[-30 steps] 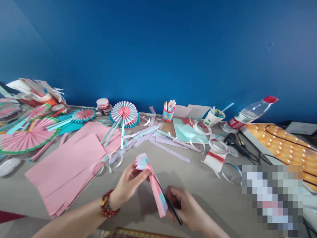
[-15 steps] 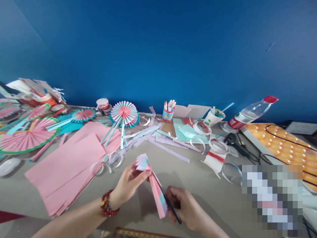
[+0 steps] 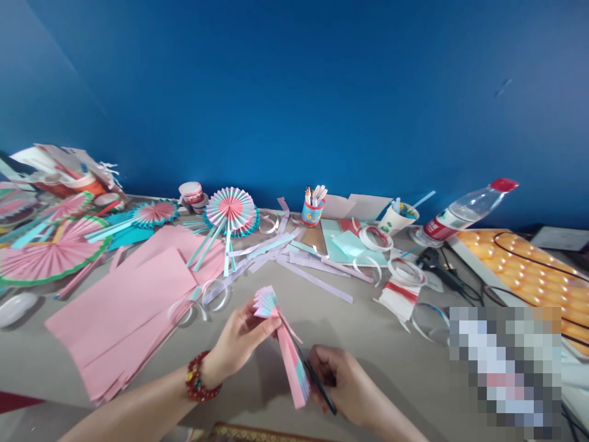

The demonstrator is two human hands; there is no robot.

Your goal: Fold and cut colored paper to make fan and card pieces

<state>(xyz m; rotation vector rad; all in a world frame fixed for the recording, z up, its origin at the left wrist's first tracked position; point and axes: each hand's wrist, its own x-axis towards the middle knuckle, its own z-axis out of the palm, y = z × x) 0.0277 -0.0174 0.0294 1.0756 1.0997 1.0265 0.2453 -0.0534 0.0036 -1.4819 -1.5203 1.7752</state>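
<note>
My left hand (image 3: 242, 336), with a red beaded bracelet at the wrist, pinches a pleated paper fan (image 3: 291, 365) at its gathered middle. The fan is pink with blue and lilac bands, and its two ends spread out above and below the fingers. Dark-handled scissors (image 3: 321, 385) are gripped in my right hand (image 3: 338, 380), their blades lying along the fan's right edge. A thin pink flap stands away from the fan near the blade tips. Part of the blades is hidden by the paper.
Pink paper sheets (image 3: 133, 313) lie at left, near finished paper fans (image 3: 230, 212). Lilac strips (image 3: 315, 282), tape rolls (image 3: 375, 238) and a pencil cup (image 3: 313, 212) are toward the wall. A plastic bottle (image 3: 464, 212) and a glue gun (image 3: 442, 270) are at right.
The thin pink flap beside the scissor blades now sticks out further to the right from the fan. Both hands stay almost in place.
</note>
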